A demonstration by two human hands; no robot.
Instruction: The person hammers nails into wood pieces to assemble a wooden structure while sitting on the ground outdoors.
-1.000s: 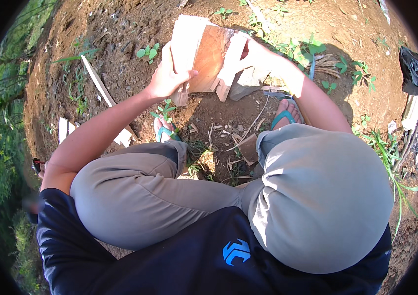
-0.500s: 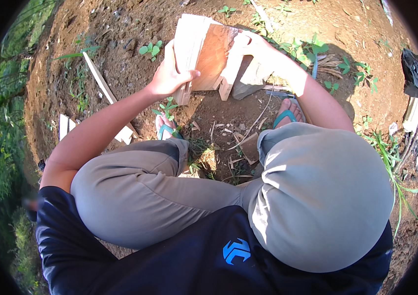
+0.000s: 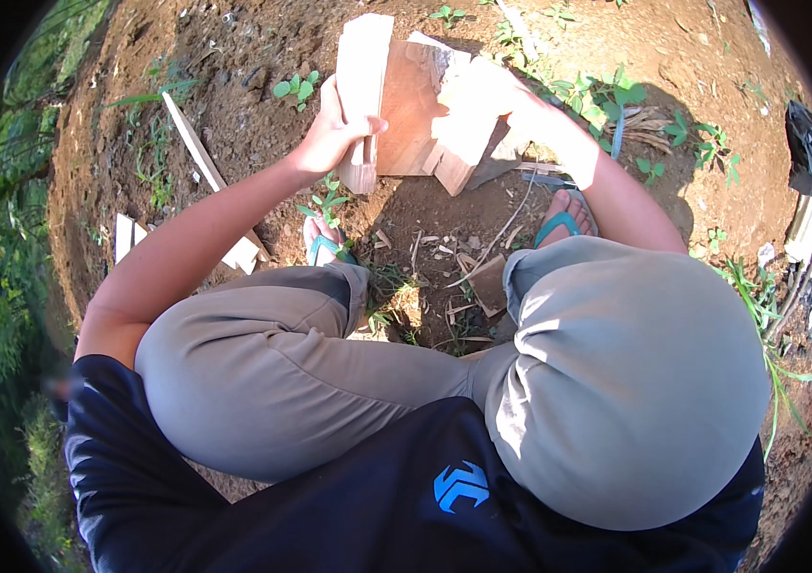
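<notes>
Up ahead, my left hand (image 3: 331,137) is closed round a pale, thick piece of split wood (image 3: 364,81), its thumb across the near side. My right hand (image 3: 526,107) grips another pale wood piece (image 3: 468,122), tilted and brightly sunlit; part of those fingers is washed out by glare. Between the two pieces shows a flat reddish-brown wood face (image 3: 406,119). Whether it joins either piece I cannot tell. A grey stone (image 3: 498,160) sits just below the right-hand piece, partly covered by it.
My sandalled feet (image 3: 565,222) stand on bare soil strewn with wood chips (image 3: 444,250). A long pale stick (image 3: 194,143) and short offcuts (image 3: 129,237) lie to the left. Small green plants (image 3: 297,87) grow around; a black plastic bag (image 3: 810,148) is at the far right.
The left-hand piece has turned more upright and shifted slightly up. The right-hand piece has tilted outward, showing its broad pale face, and the gap between the two has widened.
</notes>
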